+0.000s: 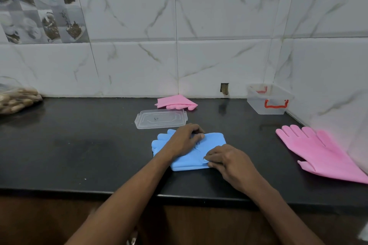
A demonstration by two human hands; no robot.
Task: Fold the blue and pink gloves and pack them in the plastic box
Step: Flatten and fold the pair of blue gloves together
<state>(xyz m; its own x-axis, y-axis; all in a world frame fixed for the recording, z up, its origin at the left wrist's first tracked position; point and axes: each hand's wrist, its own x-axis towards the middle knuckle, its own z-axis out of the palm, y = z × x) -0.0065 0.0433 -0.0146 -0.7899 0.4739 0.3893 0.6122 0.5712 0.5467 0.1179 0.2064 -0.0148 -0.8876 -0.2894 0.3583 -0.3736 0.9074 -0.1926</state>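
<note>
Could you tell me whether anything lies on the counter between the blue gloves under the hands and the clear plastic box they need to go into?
Nothing visible does. The blue gloves lie under the left hand and right hand; the plastic box stands open at the back right, with bare counter between. The lid and both pink gloves lie off that line.

Part of the folded blue rubber glove [207,151] is covered by both hands. The flat pink rubber glove [318,151] at the worktop's right edge is cut off by the frame. The contents of the clear plastic bag [17,96] at the left edge cannot be identified.

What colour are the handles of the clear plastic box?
Red handles on the plastic box, seen best in the head view.
</note>
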